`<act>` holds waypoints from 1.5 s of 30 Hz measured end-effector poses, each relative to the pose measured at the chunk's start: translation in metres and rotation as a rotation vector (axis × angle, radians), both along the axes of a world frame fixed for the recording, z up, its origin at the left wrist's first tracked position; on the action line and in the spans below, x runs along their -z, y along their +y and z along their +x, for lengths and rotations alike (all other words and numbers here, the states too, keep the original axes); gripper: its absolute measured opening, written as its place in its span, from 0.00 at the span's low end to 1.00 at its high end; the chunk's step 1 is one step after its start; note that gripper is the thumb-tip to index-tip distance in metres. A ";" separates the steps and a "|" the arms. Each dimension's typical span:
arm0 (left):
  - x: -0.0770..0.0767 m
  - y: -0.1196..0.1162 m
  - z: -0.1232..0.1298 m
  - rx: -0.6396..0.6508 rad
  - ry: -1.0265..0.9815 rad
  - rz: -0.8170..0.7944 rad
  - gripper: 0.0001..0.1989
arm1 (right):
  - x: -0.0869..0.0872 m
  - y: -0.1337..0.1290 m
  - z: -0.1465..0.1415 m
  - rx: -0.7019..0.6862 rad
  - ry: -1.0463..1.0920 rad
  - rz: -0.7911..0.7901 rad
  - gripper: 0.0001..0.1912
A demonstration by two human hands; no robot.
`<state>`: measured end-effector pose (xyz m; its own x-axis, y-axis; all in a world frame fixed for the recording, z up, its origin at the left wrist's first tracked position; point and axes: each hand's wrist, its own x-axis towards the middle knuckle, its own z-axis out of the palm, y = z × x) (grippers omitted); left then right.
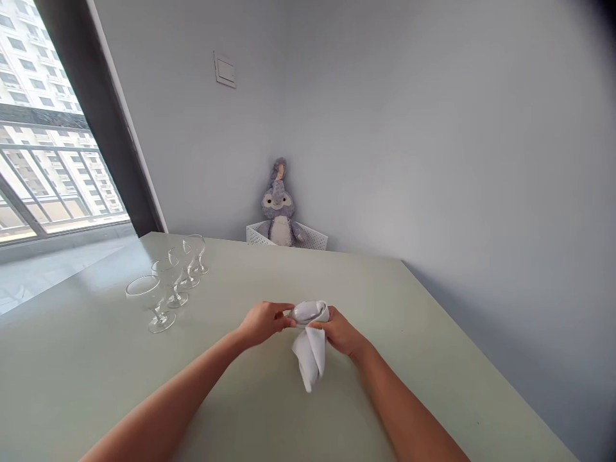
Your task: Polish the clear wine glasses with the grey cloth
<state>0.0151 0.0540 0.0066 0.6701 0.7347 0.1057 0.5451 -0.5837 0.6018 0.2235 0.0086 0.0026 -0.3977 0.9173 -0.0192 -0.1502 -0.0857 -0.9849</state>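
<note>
In front of me a clear stemmed glass [294, 314] is held tilted on its side above the table, its bowl largely covered by a white cloth [310, 350]. My left hand [267, 323] pinches the glass near its stem between thumb and fingers. On the other side my right hand [339, 330] grips the cloth at the glass's rim, thumb on top. Part of the cloth shows through or around the bowl, and a loose end hangs down in folds. The fingers of my right hand are partly hidden by the cloth.
Several clear stemmed glasses [162, 321] stand upright in a row on the pale table [231, 398], to the left. Behind the far edge, a grey plush toy [280, 215] sits in a white perforated basket [315, 240]. Walls border the back and right; a window is at left.
</note>
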 end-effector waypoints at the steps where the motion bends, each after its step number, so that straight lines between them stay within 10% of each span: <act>1: -0.002 0.001 -0.002 0.082 -0.021 -0.185 0.24 | -0.004 -0.001 0.004 -0.053 -0.065 0.040 0.13; 4: -0.003 -0.001 0.000 0.193 -0.039 -0.452 0.29 | -0.007 -0.001 0.014 -0.082 -0.090 0.047 0.11; 11: 0.007 -0.016 0.017 -0.165 0.117 0.463 0.21 | 0.011 0.009 -0.003 0.219 0.195 -0.130 0.14; 19: -0.003 0.002 -0.002 0.220 0.044 -0.393 0.24 | -0.006 -0.002 0.009 -0.092 -0.196 0.049 0.11; 26: 0.007 -0.012 0.013 -0.170 0.143 0.481 0.17 | 0.009 0.006 -0.009 0.223 0.135 -0.132 0.16; 34: -0.015 -0.005 -0.004 0.233 0.072 -0.516 0.25 | -0.009 -0.003 0.013 -0.113 -0.154 0.052 0.10; 41: 0.009 -0.013 0.014 -0.212 0.130 0.428 0.17 | 0.005 0.005 -0.009 0.248 0.146 -0.147 0.15; 45: 0.001 -0.006 0.005 -0.132 0.104 0.132 0.17 | -0.004 -0.001 -0.006 0.088 -0.030 -0.008 0.16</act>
